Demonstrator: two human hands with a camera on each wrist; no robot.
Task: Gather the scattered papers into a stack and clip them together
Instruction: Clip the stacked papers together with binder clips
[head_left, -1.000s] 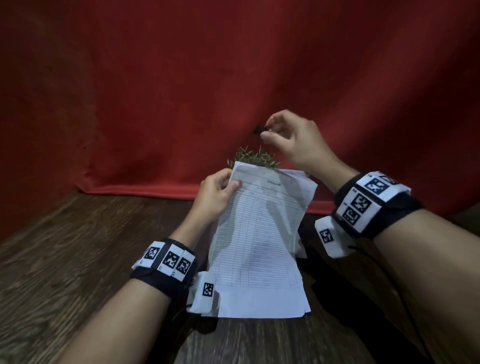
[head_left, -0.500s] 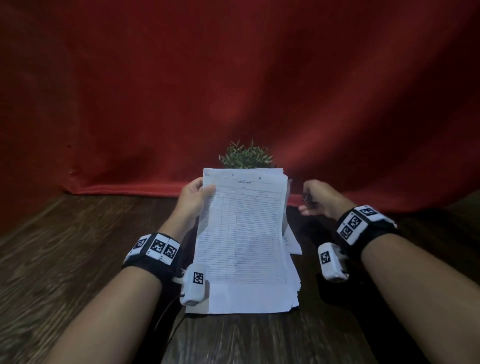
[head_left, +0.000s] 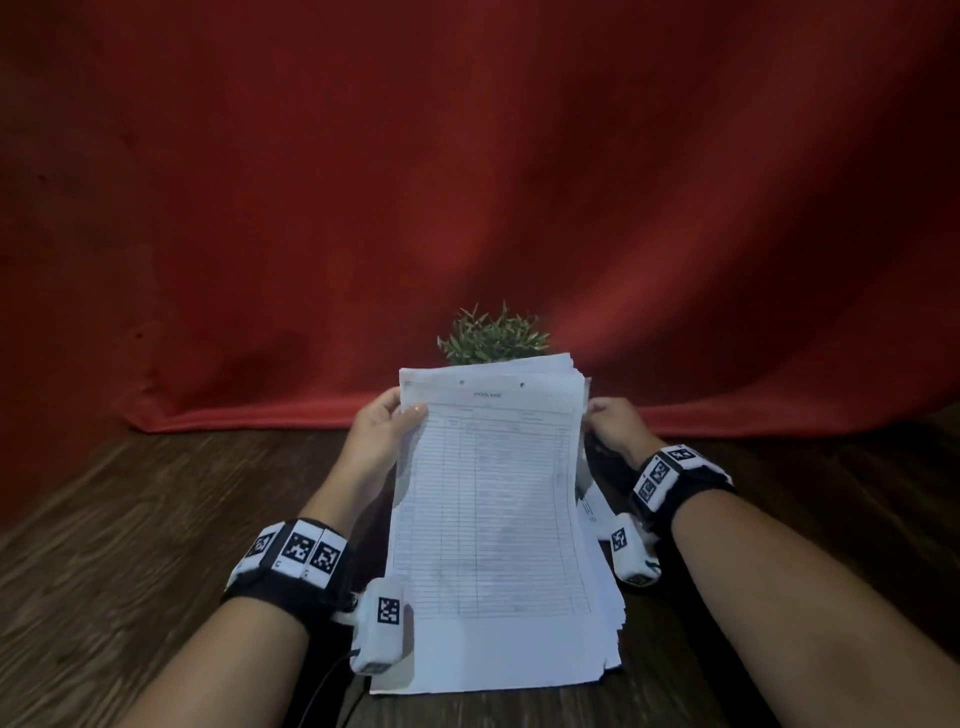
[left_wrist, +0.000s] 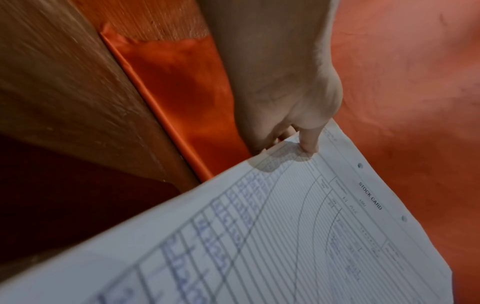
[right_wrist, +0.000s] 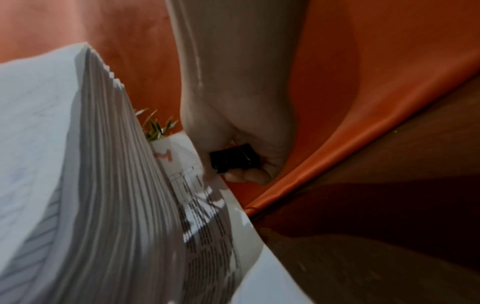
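A thick stack of white printed forms stands tilted on its lower edge on the wooden table, top sheet headed "STOCK CARD". My left hand grips its upper left edge, thumb on the front sheet. My right hand sits at the stack's upper right edge, fingers curled round a black binder clip held in the palm. In the right wrist view the fanned sheet edges are beside that hand, and one sheet sticks out behind.
A small green plant stands just behind the stack against a red cloth backdrop. The dark wooden table stretches to both sides of my arms.
My right hand came down from above the plant with the clip to the stack's right edge. The stack was squared and raised more upright in my left hand.
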